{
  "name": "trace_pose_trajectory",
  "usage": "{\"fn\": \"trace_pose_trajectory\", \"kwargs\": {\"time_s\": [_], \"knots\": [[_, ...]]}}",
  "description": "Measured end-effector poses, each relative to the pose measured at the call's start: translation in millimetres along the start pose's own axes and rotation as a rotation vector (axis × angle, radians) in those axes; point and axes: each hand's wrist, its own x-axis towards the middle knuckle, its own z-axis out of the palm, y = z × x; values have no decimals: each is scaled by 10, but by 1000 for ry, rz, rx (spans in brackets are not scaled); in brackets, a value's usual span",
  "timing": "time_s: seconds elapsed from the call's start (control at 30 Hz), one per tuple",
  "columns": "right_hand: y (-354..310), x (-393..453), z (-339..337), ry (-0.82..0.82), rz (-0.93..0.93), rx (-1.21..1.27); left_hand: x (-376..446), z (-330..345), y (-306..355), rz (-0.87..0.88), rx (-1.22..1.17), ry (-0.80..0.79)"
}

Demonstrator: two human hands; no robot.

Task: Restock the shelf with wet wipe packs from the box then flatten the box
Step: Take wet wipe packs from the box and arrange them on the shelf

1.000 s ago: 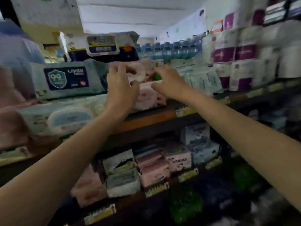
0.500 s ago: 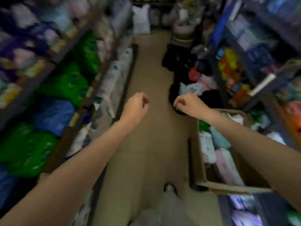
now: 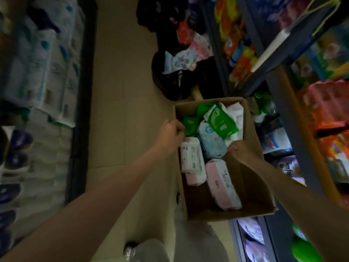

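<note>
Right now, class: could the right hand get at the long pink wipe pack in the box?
Probably yes. The right hand hovers over the open box, and the pink pack lies uncovered just below it, nothing on top.

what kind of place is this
Most likely a small shop aisle. Stocked shelves of packaged goods line both sides of a narrow floor, and a cardboard box of wet wipe packs sits open on it, with both hands, left hand and right hand, reaching in.
</note>
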Motion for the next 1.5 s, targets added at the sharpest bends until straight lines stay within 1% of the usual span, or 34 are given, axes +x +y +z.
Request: {"fn": "trace_pose_trajectory", "kwargs": {"time_s": [0.07, 0.1, 0.17, 0.23, 0.27, 0.3, 0.37, 0.47, 0.5, 0.53, 0.57, 0.63, 0.67, 0.7, 0.73, 0.8, 0.83, 0.87, 0.9, 0.93, 0.97, 1.0, 1.03, 1.07, 1.1, 1.13, 1.17, 1.23, 1.27, 1.3, 1.33, 1.43, 1.5], "knots": [[95, 193, 124, 0, -19, 5, 216, 193, 71, -49, -36, -24], [110, 260, 211, -26, -40, 16, 297, 291, 71, -73, -24, -48], [74, 348, 437, -126, -114, 98, 396, 468, 8, -118, 11, -83], [-46, 458, 705, -248, -244, 129, 439, 604, -113, -129, 54, -107], [-109, 535, 855, -297, -319, 67, 448, 654, -192, -124, 83, -120], [-182, 606, 992, -311, -378, -53, 455, 701, -290, -122, 108, -127], [-323, 711, 1194, -249, -402, -305, 473, 753, -460, -138, 137, -123], [-478, 764, 1319, -55, -445, -515, 506, 791, -606, -165, 156, -76], [-505, 783, 1324, -35, -469, -564, 509, 797, -625, -166, 160, -66], [-501, 798, 1303, -84, -459, -588, 503, 810, -632, -165, 165, -66], [-470, 810, 1245, -188, -399, -538, 494, 824, -629, -159, 169, -71], [-348, 856, 1073, -428, -191, -265, 481, 838, -567, -146, 151, -104], [-283, 851, 958, -466, -140, -132, 468, 847, -507, -166, 101, -133], [-237, 820, 828, -418, -155, -15, 465, 856, -442, -218, -31, -132], [-212, 802, 701, -290, -219, 69, 475, 840, -357, -338, -243, -130], [-253, 747, 444, 83, -437, 134, 533, 776, -169, -670, -778, -206], [-319, 701, 308, 261, -578, 121, 589, 750, -116, -765, -957, -265], [-402, 666, 192, 397, -712, 91, 654, 737, -104, -776, -1069, -307], [-498, 620, 101, 478, -837, 60, 706, 705, -82, -739, -1173, -319], [-569, 588, 65, 498, -949, 25, 755, 675, -98, -673, -1244, -293], [-612, 560, 51, 458, -1041, -14, 793, 636, -104, -611, -1301, -258], [-619, 555, 58, 387, -1109, -65, 834, 607, -143, -552, -1306, -225], [-592, 570, 72, 297, -1139, -143, 855, 579, -200, -504, -1280, -196], [-522, 649, 85, 225, -1115, -244, 855, 542, -260, -471, -1185, -141], [-428, 773, 86, 196, -1021, -323, 846, 510, -332, -457, -1060, -83], [-307, 938, 91, 201, -856, -341, 837, 481, -413, -452, -955, -43], [-193, 1090, 87, 215, -646, -304, 819, 452, -474, -461, -907, -31], [-51, 1301, 82, 227, -223, -146, 771, 430, -549, -474, -910, -47], [-32, 1344, 120, 230, -111, -106, 750, 444, -565, -482, -915, -57], [-51, 1357, 196, 238, -73, -93, 725, 465, -563, -493, -915, -71], [-92, 1355, 293, 252, -83, -72, 706, 493, -562, -496, -907, -84], [-263, 1269, 554, 256, -165, 54, 647, 551, -537, -458, -910, -112], [-380, 1199, 475, 239, -159, 79, 607, 520, -535, -418, -878, -129]]}}
